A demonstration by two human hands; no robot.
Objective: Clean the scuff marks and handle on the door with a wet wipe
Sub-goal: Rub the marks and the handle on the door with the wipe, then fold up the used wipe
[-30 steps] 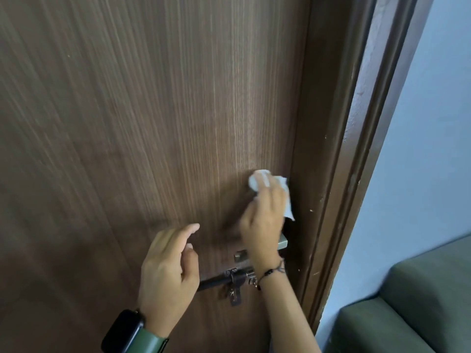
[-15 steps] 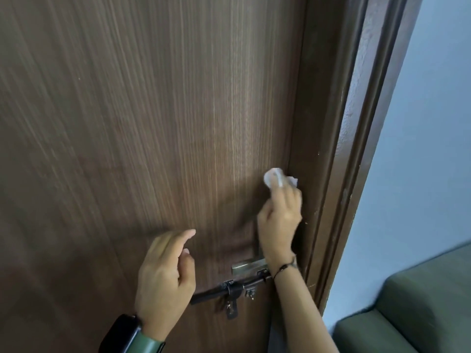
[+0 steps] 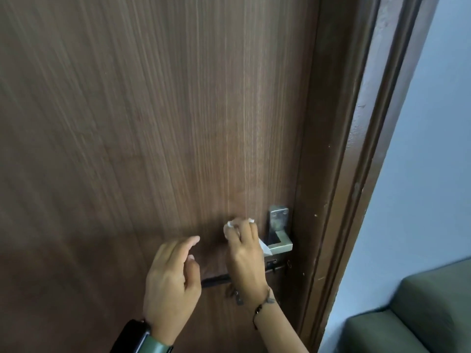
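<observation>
A brown wood-grain door (image 3: 153, 123) fills most of the frame; its darker frame (image 3: 339, 174) runs down the right side, w/ pale wall beyond. Lower centre, the right hand (image 3: 246, 256) presses a white wet wipe (image 3: 230, 225) flat against the door, just left of the metal handle (image 3: 279, 235). Fingers are curled over the wipe, bunching it; one corner pokes out by the handle. The left hand (image 3: 173, 278) is at lower centre-left, fingers relaxed and spread a little, holding nothing; can't tell if it touches the door. It wears a dark watch (image 3: 135, 335) at the bottom edge. A dark bolt (image 3: 216, 279) runs between the two hands, below the handle.

Handling, as I judge it: the wipe is light, soft and limp, prob. slick when damp, so it needs bunching under the fingertips or it'll slide out. The handle looks rigid, squared metal w/ an inner corner; best to wrap the wipe round the lever and pinch along it. The door may swing under pressure, so the free hand could steady it.
</observation>
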